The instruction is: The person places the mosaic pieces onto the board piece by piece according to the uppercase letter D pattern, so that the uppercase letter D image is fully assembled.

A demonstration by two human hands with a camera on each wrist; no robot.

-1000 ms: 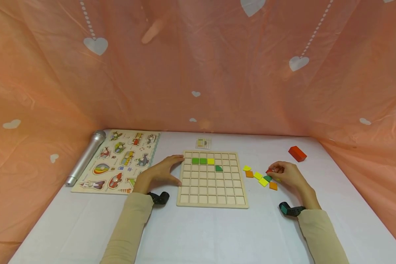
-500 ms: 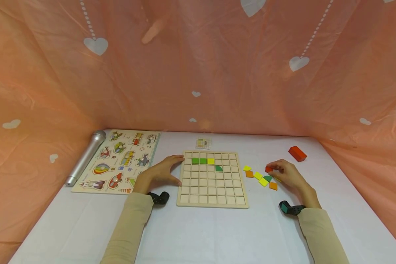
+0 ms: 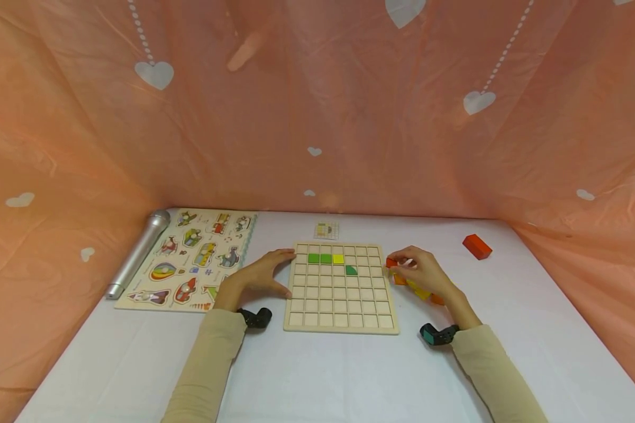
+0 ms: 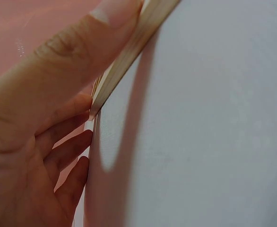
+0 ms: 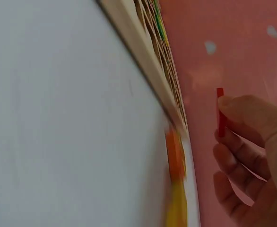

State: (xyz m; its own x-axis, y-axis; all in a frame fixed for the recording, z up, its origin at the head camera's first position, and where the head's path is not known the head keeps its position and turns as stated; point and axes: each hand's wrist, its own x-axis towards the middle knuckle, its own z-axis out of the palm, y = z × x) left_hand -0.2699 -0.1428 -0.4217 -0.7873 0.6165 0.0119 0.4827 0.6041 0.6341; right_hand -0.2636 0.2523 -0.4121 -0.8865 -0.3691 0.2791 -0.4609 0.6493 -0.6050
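A wooden grid board (image 3: 340, 306) lies flat in the middle of the table. Set in its cells are two green square tiles (image 3: 320, 258), a yellow square tile (image 3: 338, 259) and a green quarter-round tile (image 3: 351, 270). My left hand (image 3: 259, 273) rests at the board's left edge, thumb and fingers spread along it; the left wrist view shows the thumb touching the wooden rim (image 4: 124, 61). Just off the board's right edge, my right hand (image 3: 423, 273) pinches a red tile (image 5: 221, 113) between thumb and fingertips. That hand partly hides the loose tiles below it.
Loose orange (image 3: 400, 280) and yellow tiles (image 3: 422, 293) lie right of the board. A small pattern card (image 3: 326, 230) sits behind it. At left are a picture puzzle board (image 3: 180, 270) and a silver microphone (image 3: 140, 249). A red block (image 3: 477, 246) lies at the back right.
My right hand has lifted the red tile from the loose pile and carried it left, towards the grid board's edge. The left hand has stayed in place.
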